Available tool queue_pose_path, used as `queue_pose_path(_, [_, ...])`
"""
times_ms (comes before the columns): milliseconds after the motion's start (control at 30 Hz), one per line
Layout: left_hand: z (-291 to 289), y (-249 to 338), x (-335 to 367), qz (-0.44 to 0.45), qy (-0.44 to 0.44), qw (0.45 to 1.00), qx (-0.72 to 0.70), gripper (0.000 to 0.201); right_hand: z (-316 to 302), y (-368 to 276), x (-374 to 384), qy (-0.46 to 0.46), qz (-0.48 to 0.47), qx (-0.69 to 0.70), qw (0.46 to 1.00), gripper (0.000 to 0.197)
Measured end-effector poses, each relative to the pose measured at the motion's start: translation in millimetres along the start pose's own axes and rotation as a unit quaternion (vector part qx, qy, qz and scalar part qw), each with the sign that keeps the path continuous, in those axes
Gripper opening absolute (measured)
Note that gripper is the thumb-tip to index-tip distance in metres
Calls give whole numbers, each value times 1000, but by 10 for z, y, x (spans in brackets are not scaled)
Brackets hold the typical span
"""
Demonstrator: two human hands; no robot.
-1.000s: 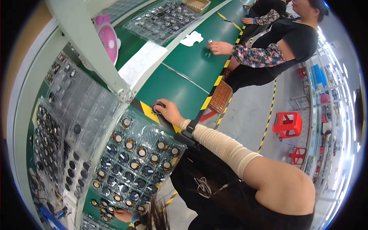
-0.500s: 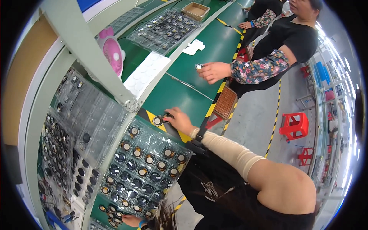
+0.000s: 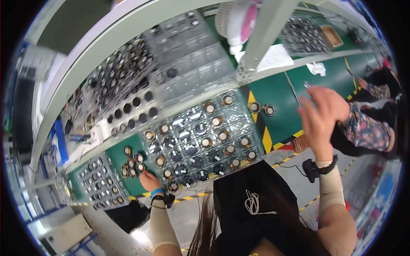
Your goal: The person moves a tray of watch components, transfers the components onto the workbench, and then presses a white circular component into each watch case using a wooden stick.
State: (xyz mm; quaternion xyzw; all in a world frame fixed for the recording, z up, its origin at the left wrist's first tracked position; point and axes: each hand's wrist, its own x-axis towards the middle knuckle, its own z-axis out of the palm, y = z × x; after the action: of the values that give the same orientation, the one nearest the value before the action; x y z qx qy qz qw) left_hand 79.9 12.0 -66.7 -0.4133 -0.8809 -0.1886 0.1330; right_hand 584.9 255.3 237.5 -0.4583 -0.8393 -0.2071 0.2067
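My left hand (image 3: pixel 150 181) is at the near edge of a small heap of round parts (image 3: pixel 130 163), dark with pale centres and coppery rims. Its fingers are curled, and what they pinch is hidden. Out to the right, my right hand (image 3: pixel 318 126) is raised over the green bench, smeared by motion, with its fingers apart and no part visible in them. It overlaps a co-worker's hand (image 3: pixel 331 100), beside which a small ring-shaped part (image 3: pixel 307 85) shows. Between my hands lies a clear compartment tray (image 3: pixel 240 126) of similar round parts. Two loose round parts, one of them here (image 3: pixel 268 109), sit right of the tray.
Another filled tray (image 3: pixel 102 181) stands at the left. Stacked clear trays (image 3: pixel 192 64) and a strip of black discs (image 3: pixel 136 102) occupy the shelf behind. A metal post (image 3: pixel 269 36) rises beside a pink-and-white fan (image 3: pixel 237 23). Yellow-black tape (image 3: pixel 267 141) marks the bench.
My view has swung left and down. My right hand has left the two loose round parts and moved up and right, toward the co-worker's hand. My left hand stays by the heap.
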Motion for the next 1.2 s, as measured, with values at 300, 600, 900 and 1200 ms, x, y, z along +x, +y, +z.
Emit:
queue_pose_path(300, [-333, -259, 79, 13, -13, 999, -28, 6, -177, 147, 34, -305, 109, 120, 939, 35])
queue_pose_path(600, [-490, -440, 142, 21, 4, 999, -37, 5, -518, -283, 6, -206, -1, 98, 974, 30])
queue_pose_path(900, [-561, -555, 161, -7, -10, 1000, -27, 5, -184, -188, -151, -320, 244, 186, 896, 35])
queue_pose_path(1200, [-597, -742, 253, -6, -18, 999, -35, 5, -126, -386, -29, -247, 55, 101, 962, 40])
